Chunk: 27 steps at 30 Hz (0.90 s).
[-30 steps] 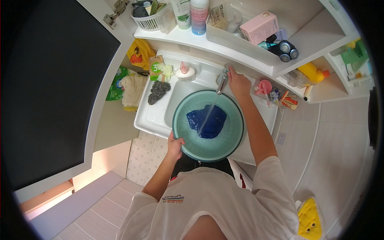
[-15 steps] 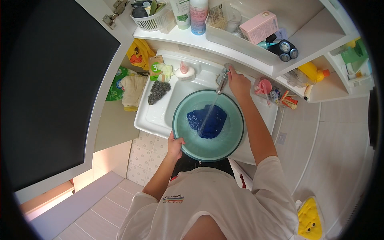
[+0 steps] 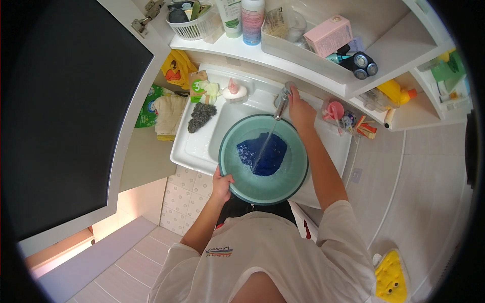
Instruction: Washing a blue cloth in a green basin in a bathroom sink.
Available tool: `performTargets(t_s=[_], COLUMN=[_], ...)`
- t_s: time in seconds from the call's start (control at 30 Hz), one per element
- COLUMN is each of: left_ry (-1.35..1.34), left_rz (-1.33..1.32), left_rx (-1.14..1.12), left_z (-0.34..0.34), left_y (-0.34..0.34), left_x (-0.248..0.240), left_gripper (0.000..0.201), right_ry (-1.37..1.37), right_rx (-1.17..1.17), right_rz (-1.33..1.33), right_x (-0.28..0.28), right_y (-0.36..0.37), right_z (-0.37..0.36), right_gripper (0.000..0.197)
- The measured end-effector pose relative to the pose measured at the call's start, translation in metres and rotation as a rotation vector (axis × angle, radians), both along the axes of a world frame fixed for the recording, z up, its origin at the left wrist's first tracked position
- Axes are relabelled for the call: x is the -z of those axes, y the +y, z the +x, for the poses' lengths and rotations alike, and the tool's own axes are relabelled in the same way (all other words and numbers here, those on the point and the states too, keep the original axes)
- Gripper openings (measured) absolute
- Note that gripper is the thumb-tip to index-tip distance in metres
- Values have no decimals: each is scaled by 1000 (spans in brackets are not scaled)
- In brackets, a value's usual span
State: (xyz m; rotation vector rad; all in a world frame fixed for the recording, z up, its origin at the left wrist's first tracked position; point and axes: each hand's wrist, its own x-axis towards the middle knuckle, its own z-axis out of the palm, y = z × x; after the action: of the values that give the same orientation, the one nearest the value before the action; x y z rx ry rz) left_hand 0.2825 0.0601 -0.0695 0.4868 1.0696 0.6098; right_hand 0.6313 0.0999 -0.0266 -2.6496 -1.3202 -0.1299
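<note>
A round green plastic basin (image 3: 237,187) rests over the front of the white sink (image 3: 188,151). My left hand (image 3: 221,186) grips its near left rim, thumb on the inner side. In the basin, a dark blue cloth (image 3: 270,156) lies in shallow water. A stream of water falls onto it from the chrome faucet (image 3: 281,105). My right hand (image 3: 301,108) is at the top of that faucet, fingers closed round its handle; the fingertips are partly hidden.
A grey scouring pad (image 3: 201,117) and a soap bottle (image 3: 234,92) stand left of the faucet. To its right sits a pink cup (image 3: 333,109). Above hangs a white shelf (image 3: 303,61) with toiletries and a shaver (image 3: 360,64). An open cabinet door (image 3: 70,116) fills the left.
My right hand and the faucet handle have shifted very slightly. The water keeps running onto the cloth, and my left hand stays on the basin rim.
</note>
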Motion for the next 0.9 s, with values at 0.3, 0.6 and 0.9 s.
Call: performTargets(t_s=[0.3,0.6,0.9], left_ry=[-8,-4,1], left_rz=[-18,-24,-38], left_rx=[6,-5,-83], left_z=[-3,-5,-4], left_y=[1,0,0], left_x=[2,4,-9], left_gripper=[75,76,70], right_ry=[270,272,513], right_rx=[15,-454,-286], right_rz=[256,-27,-407], right_x=[-2,31,64], right_y=[-16,-91,-76], right_z=[-26,-146,-148], right_gripper=[55,77,91])
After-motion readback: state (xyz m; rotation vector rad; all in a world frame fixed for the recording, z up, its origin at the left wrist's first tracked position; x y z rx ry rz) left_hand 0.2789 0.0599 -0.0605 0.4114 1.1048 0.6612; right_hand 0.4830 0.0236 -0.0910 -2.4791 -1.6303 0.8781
